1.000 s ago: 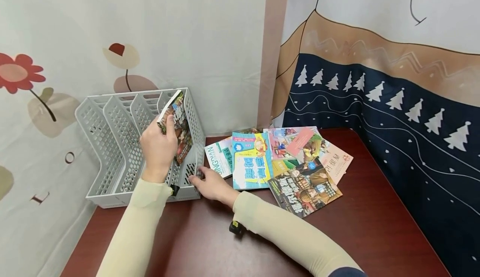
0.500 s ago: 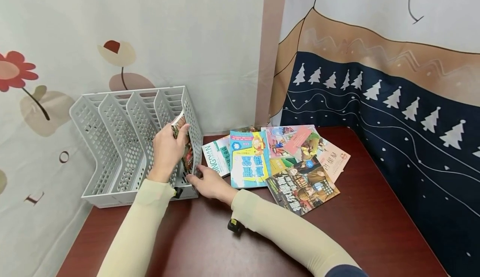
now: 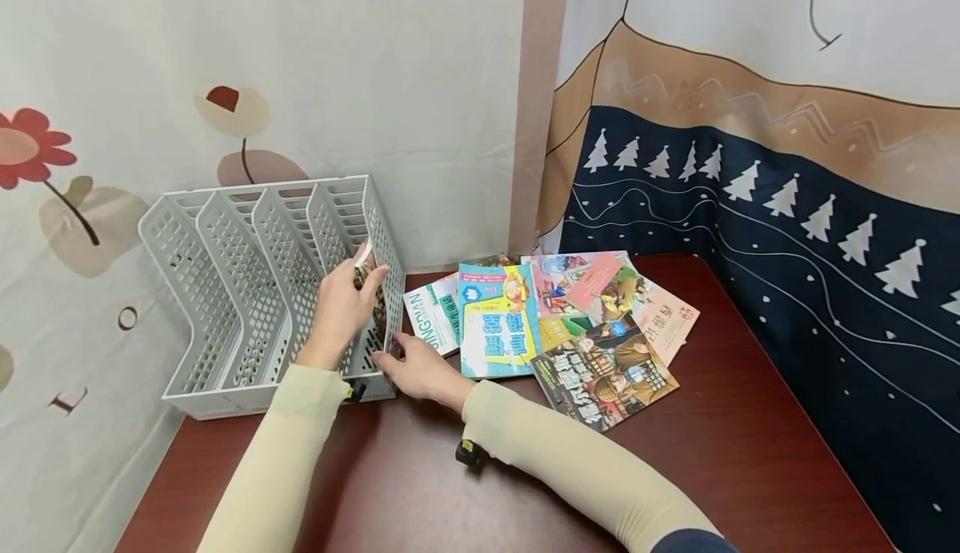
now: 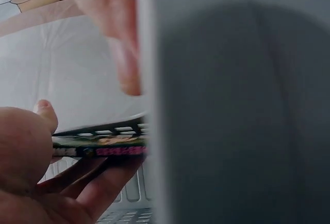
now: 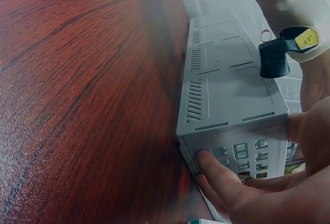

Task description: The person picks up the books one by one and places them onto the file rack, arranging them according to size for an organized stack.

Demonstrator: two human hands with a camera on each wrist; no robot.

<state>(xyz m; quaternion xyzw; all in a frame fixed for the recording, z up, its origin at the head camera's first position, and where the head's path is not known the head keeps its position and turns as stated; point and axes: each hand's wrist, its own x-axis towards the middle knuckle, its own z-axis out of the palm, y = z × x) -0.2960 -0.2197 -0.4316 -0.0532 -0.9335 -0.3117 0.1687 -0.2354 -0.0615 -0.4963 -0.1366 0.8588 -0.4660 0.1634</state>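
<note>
A light grey perforated file rack (image 3: 258,399) with upright dividers stands at the back left of the table. My left hand (image 3: 343,307) is down in its rightmost compartment, holding a thin picture-covered book (image 3: 365,260) between thumb and fingers. In the left wrist view the dark spine of the book (image 4: 116,149) shows, with fingers curled beneath it and the thumb on the other side. My right hand (image 3: 423,370) grips the rack's right side wall near the front corner. Fingers (image 5: 221,175) press the outer face, and the thumb reaches over the edge.
Right of the rack, several colourful books lie overlapping: a green-and-white one (image 3: 437,311), a blue-and-yellow one (image 3: 498,320), a pink one (image 3: 551,286) and a dark illustrated one (image 3: 606,374). Printed curtains (image 3: 420,120) hang behind the reddish-brown table (image 3: 420,486).
My left hand has lowered the book into the rack's rightmost compartment, moving it right against the side wall. My right hand keeps its place on the rack.
</note>
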